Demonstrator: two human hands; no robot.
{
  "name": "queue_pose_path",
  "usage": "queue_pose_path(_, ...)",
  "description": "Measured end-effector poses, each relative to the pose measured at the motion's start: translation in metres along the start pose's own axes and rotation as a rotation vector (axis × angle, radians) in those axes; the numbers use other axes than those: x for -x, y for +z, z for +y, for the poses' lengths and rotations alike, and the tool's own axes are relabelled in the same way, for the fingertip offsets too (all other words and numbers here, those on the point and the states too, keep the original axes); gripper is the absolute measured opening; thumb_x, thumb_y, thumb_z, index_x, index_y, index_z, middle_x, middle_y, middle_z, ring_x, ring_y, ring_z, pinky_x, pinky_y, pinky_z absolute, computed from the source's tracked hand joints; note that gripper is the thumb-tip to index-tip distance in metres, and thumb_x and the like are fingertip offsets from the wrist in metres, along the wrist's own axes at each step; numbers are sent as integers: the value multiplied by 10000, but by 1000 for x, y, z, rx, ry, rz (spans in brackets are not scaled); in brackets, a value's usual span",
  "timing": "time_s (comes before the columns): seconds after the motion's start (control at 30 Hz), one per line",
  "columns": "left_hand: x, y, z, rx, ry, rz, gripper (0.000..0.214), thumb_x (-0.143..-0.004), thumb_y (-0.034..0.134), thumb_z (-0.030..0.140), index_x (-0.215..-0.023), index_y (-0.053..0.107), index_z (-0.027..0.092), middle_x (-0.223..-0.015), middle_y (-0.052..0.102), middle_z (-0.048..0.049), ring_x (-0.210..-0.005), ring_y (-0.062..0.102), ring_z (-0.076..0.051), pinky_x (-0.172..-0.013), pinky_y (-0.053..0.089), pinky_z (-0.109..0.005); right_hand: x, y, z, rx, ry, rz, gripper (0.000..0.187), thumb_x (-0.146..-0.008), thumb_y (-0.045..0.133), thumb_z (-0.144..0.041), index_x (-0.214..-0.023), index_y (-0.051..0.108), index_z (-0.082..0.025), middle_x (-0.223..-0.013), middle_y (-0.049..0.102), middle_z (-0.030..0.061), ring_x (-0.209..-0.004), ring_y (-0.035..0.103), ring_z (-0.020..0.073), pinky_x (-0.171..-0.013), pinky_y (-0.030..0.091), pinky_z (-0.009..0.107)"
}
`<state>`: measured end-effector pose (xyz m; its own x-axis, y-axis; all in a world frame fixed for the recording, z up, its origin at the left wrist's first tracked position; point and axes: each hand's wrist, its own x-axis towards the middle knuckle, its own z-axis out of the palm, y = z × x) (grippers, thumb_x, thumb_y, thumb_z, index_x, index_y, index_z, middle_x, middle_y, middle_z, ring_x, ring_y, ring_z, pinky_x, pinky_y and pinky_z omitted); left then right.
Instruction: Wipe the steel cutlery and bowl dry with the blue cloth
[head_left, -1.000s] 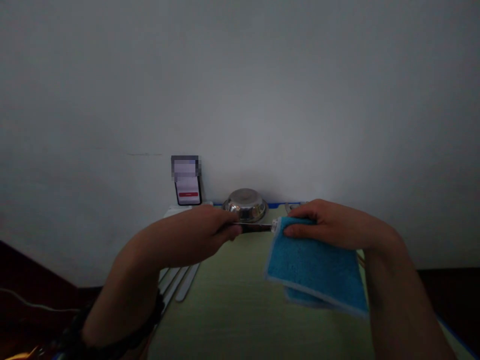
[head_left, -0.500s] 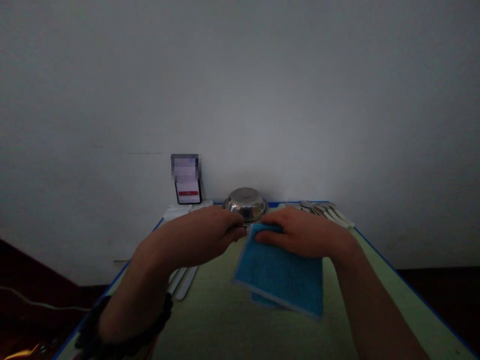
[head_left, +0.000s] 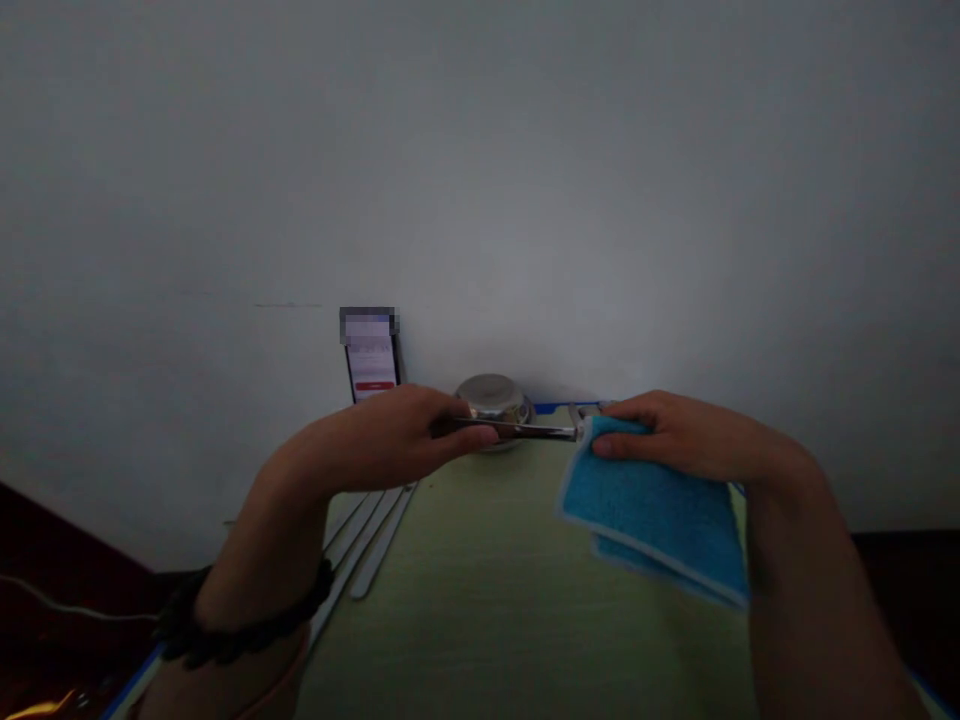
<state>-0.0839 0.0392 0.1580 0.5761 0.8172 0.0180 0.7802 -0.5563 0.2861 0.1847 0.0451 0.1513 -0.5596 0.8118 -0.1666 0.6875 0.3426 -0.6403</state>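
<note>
My left hand (head_left: 409,432) is closed around one end of a shiny, slim metal piece of cutlery (head_left: 536,432). It lies level above the table, and its exact kind is not plain. In my right hand (head_left: 667,430) is a folded blue cloth (head_left: 652,505) with a pale edge, pinched between thumb and fingers. The cutlery's far end meets the cloth's upper left corner, where the cloth and fingers may hide its tip. Below my left wrist, several flat metal table knives (head_left: 379,550) lie side by side on the table.
An upturned steel bowl (head_left: 491,392) stands at the table's back edge, behind the cutlery. A phone (head_left: 371,360) leans against the wall (head_left: 480,200) to its left. The pale green table (head_left: 517,600) has a blue rim. A white cable (head_left: 82,608) hangs at the left.
My right hand has moved right with the cloth, away from my left hand, baring a length of the metal cutlery between them. My left hand has risen slightly.
</note>
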Motion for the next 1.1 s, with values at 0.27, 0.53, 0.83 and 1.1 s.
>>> queue_pose_path(0.27, -6, 8, 3, -132, -60, 143, 542, -820, 339, 604, -720, 663, 181, -538, 582, -10, -459, 473, -106, -452, 269, -226, 2, 1, -11, -1, -37, 37, 368, -763, 505, -490, -967, 646, -218, -834, 666, 17, -691, 604, 169, -589, 469, 269)
queue_pose_path(0.53, 1, 4, 13, -256, -61, 191, 535, -820, 330, 620, -753, 666, 209, -553, 601, -7, -465, 487, -121, -451, 254, -232, 1, 6, -21, 53, -50, 113, 357, -762, 487, -517, -876, 662, -227, -772, 658, 3, -663, 588, 149, -539, 417, 233)
queue_pose_path(0.83, -7, 3, 25, -312, -22, 144, 557, -830, 294, 620, -771, 673, 216, -609, 635, -35, -538, 546, -158, -484, 275, -242, -12, 18, -36, 197, -192, 99, 361, -782, 476, -511, -921, 650, -227, -894, 666, 33, -761, 595, 171, -658, 405, 267)
queue_pose_path(1.1, -13, 8, 28, -277, 35, 149, 476, -844, 351, 563, -737, 658, 215, -568, 610, -3, -483, 514, -119, -459, 247, -216, -16, 17, -30, 190, -194, 20, 392, -776, 481, -523, -986, 619, -222, -967, 656, 44, -826, 599, 185, -694, 424, 272)
